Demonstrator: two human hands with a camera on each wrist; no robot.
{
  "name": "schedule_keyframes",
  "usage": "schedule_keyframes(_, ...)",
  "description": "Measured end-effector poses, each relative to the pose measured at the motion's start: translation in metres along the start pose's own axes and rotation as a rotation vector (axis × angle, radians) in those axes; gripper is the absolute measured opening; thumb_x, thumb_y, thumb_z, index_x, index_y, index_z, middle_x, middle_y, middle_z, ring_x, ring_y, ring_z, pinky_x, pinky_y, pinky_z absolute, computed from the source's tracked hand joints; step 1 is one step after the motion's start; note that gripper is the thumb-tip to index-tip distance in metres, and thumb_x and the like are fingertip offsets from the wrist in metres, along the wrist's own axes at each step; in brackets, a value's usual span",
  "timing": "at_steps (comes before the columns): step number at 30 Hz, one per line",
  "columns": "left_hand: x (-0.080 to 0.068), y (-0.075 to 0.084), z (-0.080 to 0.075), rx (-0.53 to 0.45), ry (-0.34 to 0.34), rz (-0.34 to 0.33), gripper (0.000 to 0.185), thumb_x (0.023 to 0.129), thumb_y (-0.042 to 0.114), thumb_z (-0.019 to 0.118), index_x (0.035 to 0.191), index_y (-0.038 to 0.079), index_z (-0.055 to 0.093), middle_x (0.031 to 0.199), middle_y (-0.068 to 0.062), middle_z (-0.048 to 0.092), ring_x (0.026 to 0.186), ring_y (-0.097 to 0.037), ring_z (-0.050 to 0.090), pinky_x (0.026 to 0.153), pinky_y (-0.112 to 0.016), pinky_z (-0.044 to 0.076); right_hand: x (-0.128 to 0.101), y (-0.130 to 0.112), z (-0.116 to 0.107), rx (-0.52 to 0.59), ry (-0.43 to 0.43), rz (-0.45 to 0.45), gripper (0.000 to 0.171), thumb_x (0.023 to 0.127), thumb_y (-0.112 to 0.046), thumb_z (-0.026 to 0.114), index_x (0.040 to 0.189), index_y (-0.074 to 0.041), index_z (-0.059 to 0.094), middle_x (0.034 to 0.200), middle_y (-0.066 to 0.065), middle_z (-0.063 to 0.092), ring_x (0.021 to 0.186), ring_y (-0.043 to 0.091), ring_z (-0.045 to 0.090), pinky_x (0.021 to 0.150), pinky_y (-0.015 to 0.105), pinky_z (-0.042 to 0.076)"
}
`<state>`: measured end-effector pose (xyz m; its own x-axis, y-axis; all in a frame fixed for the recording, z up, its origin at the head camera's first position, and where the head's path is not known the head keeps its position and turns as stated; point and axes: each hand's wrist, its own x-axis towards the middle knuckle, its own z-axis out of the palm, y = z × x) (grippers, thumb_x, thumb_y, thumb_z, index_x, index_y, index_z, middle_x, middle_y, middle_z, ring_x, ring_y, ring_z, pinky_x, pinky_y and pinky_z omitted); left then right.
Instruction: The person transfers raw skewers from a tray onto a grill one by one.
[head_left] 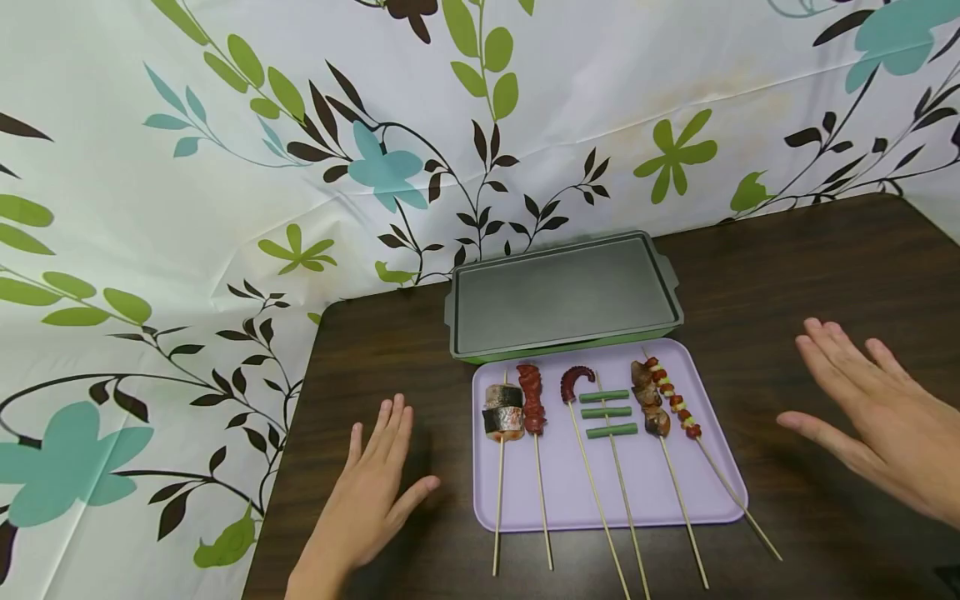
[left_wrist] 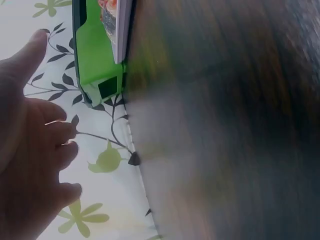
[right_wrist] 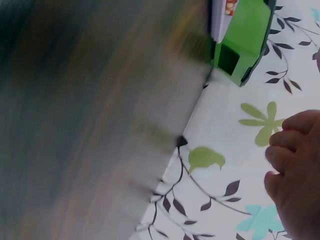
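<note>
My left hand (head_left: pixel 371 492) is held out over the table left of the tray, fingers straight and thumb spread, holding nothing. On the other side, my right hand (head_left: pixel 877 408) is stretched out the same way, apart from the tray. Between them lies a lilac tray (head_left: pixel 555 508) with several skewers, their sticks reaching over its near edge. From left to right they bear a seaweed-wrapped piece (head_left: pixel 503 412), red meat (head_left: pixel 532 400), a curled tentacle (head_left: pixel 576 382), green stalks (head_left: pixel 606 412), browned meat chunks (head_left: pixel 649 400) and small red and yellow pieces (head_left: pixel 673 400).
A dark rectangular grill plate (head_left: pixel 566 292) on a green base (left_wrist: pixel 97 60) stands behind the tray, close to its far edge. The dark wooden table (head_left: pixel 810 258) ends at a white cloth (head_left: pixel 217 242) printed with leaves and flowers, hanging behind and to the left.
</note>
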<state>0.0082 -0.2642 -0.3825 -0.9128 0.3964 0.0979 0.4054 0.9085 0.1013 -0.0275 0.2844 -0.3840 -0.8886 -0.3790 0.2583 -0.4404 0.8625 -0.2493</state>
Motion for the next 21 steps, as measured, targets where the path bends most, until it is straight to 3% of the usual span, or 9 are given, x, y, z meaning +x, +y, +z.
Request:
schedule_keyframes(3,0.002,0.004,0.001,-0.02,-0.04,-0.016,0.091,0.094,0.054,0.058,0.158,0.011,0.011,0.164,-0.005,0.004,0.15,-0.023,0.005,0.116,-0.055,0.002,-0.002,-0.007,0.001,0.067,0.0,0.08,0.094,0.088,-0.039,0.072,0.156,-0.002,0.018,0.163,0.008,0.004,0.149,0.024,0.002,0.118,0.045,-0.001)
schedule_keyframes(5,0.003,0.007,0.002,-0.035,-0.062,-0.022,0.09,0.093,0.054,0.059,0.158,0.012,0.014,0.164,-0.003,0.005,0.15,-0.021,0.005,0.115,-0.058,0.006,-0.002,-0.013,0.002,0.104,0.016,0.149,0.091,0.086,-0.037,0.075,0.154,-0.003,0.025,0.161,0.013,0.015,0.144,0.038,0.02,0.113,0.055,0.019)
schedule_keyframes(6,0.004,0.008,0.002,-0.046,-0.073,-0.024,0.089,0.093,0.054,0.059,0.158,0.013,0.016,0.164,-0.002,0.005,0.15,-0.021,0.005,0.115,-0.059,0.007,-0.002,-0.016,0.003,0.12,0.027,0.181,0.088,0.085,-0.037,0.076,0.153,-0.003,0.031,0.157,0.018,0.024,0.134,0.04,0.042,0.106,0.054,0.034)
schedule_keyframes(7,0.005,0.01,0.003,-0.053,-0.084,-0.025,0.087,0.093,0.055,0.059,0.158,0.013,0.018,0.164,-0.002,0.005,0.15,-0.021,0.005,0.114,-0.06,0.009,-0.002,-0.019,0.003,0.143,0.042,0.211,0.084,0.084,-0.036,0.078,0.15,-0.002,0.039,0.151,0.023,0.035,0.123,0.045,0.052,0.095,0.058,0.042)
schedule_keyframes(9,0.007,0.013,0.005,-0.073,-0.108,-0.024,0.085,0.093,0.055,0.059,0.157,0.014,0.022,0.164,0.0,0.007,0.15,-0.021,0.005,0.113,-0.062,0.011,-0.001,-0.023,0.003,0.18,0.049,0.277,0.074,0.082,-0.036,0.08,0.14,0.0,0.052,0.133,0.029,0.054,0.087,0.035,0.069,0.069,0.047,0.051)
schedule_keyframes(12,0.008,0.017,0.009,-0.087,-0.145,-0.012,0.082,0.094,0.057,0.056,0.157,0.015,0.025,0.164,-0.001,0.008,0.15,-0.024,0.007,0.112,-0.064,0.014,0.001,-0.026,0.006,0.284,-0.008,0.361,0.058,0.083,-0.034,0.08,0.124,0.005,0.065,0.105,0.028,0.069,0.064,0.001,0.061,0.052,0.023,0.044)
schedule_keyframes(14,0.009,0.019,0.012,-0.094,-0.166,-0.004,0.081,0.094,0.057,0.055,0.157,0.016,0.025,0.164,-0.003,0.011,0.149,-0.026,0.009,0.111,-0.065,0.016,0.002,-0.029,0.009,0.375,-0.087,0.419,0.052,0.084,-0.033,0.079,0.117,0.006,0.068,0.097,0.021,0.073,0.069,-0.009,0.058,0.05,0.016,0.041)
schedule_keyframes(18,0.01,0.023,0.016,-0.129,-0.224,0.006,0.081,0.094,0.06,0.052,0.158,0.018,0.023,0.163,-0.006,0.013,0.149,-0.029,0.012,0.11,-0.065,0.016,0.004,-0.034,0.017,0.535,-0.286,0.478,0.049,0.09,-0.032,0.073,0.117,0.009,0.067,0.097,0.013,0.074,0.076,-0.003,0.065,0.058,0.021,0.051)
schedule_keyframes(21,0.009,0.026,0.018,-0.16,-0.269,0.006,0.081,0.094,0.062,0.05,0.158,0.02,0.022,0.164,-0.005,0.013,0.149,-0.028,0.01,0.11,-0.066,0.015,0.005,-0.036,0.023,0.639,-0.38,0.491,0.047,0.092,-0.03,0.071,0.116,0.01,0.067,0.097,0.012,0.074,0.077,0.004,0.068,0.061,0.025,0.054)
